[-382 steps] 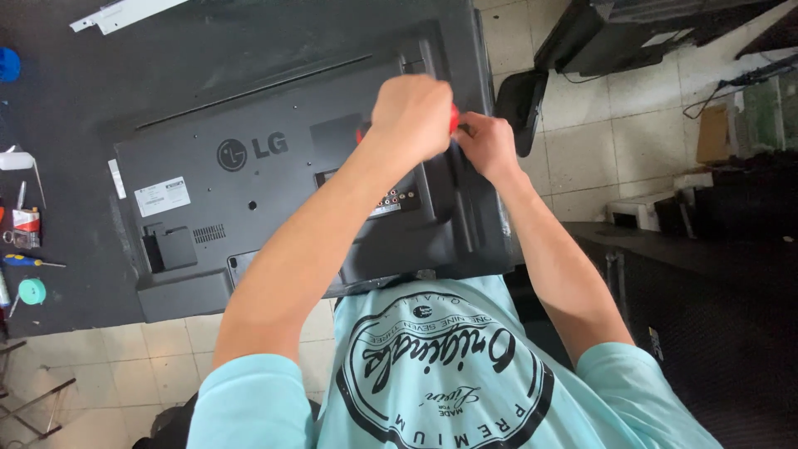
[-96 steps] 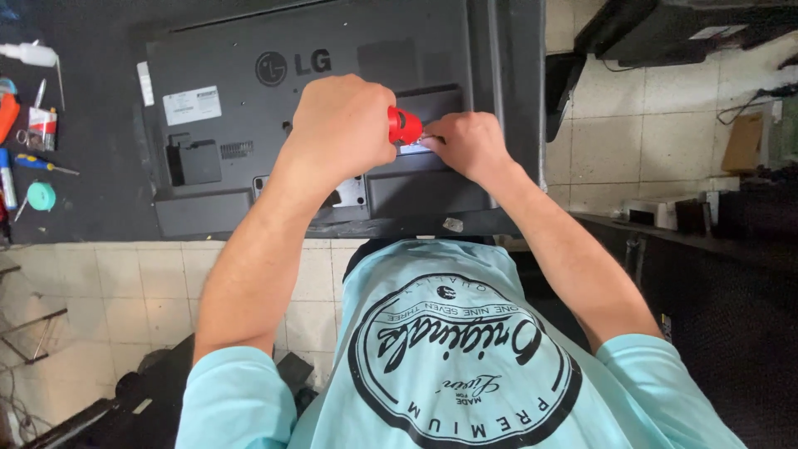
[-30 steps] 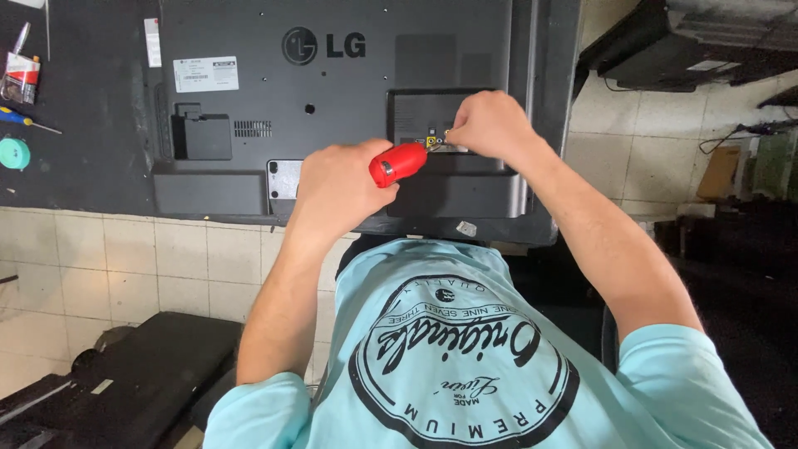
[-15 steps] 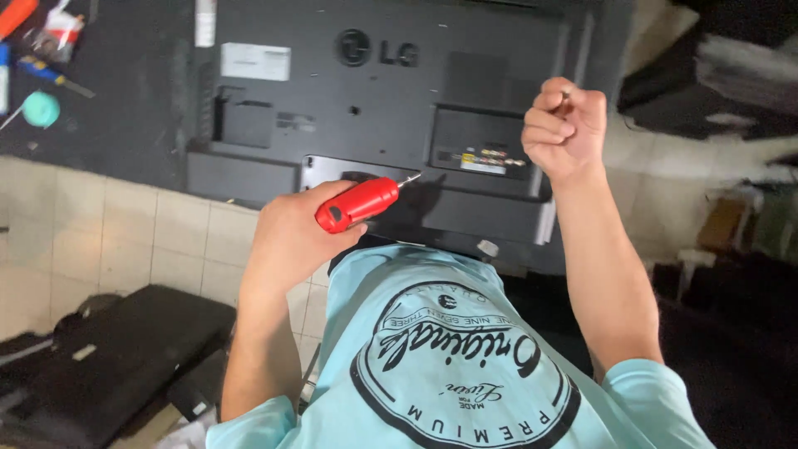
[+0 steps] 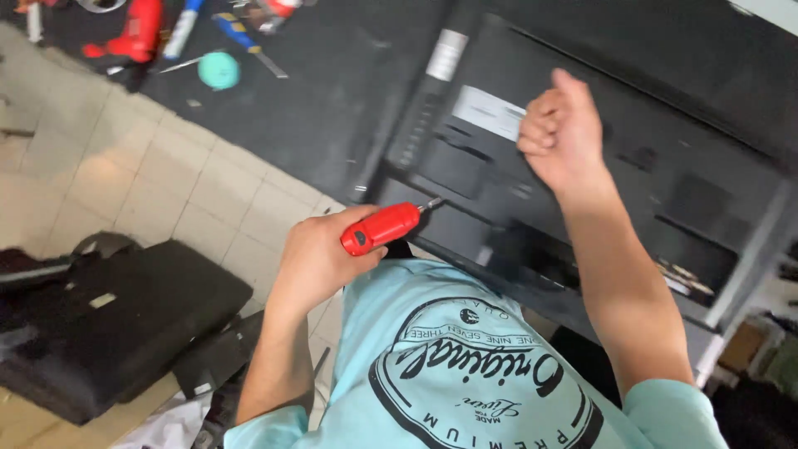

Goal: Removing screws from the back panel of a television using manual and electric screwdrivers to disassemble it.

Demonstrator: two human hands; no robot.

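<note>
Hands (image 5: 320, 254) have apparently shifted left along the television back (image 5: 499, 166).

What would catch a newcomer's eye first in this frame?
The red electric screwdriver gripped in the left hand, at centre, its bit toward the back of the black television lying on the dark bench. Just above the panel, the right hand is raised in a closed fist. Far upper left, a scatter of tools lies on the bench.
</note>
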